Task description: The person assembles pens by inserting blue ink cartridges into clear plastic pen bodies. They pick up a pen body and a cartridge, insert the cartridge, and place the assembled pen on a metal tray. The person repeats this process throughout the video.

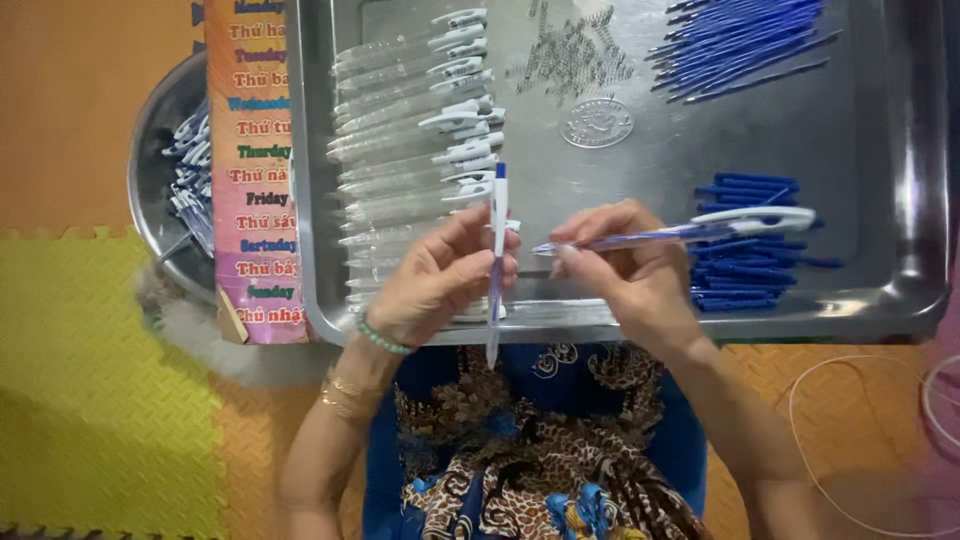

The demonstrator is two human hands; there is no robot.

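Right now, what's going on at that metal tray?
A person is putting pens together over a steel tray. The left hand holds one pen upright; the right hand holds another pen lying sideways. On the tray lie clear barrels, small springs and blue refills.

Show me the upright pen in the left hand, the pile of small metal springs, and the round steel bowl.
upright white-and-blue pen (pixel 498 215): head view, upper barrel.
pile of small metal springs (pixel 572 55): head view, pile's middle.
round steel bowl (pixel 152 160): head view, left inner wall.
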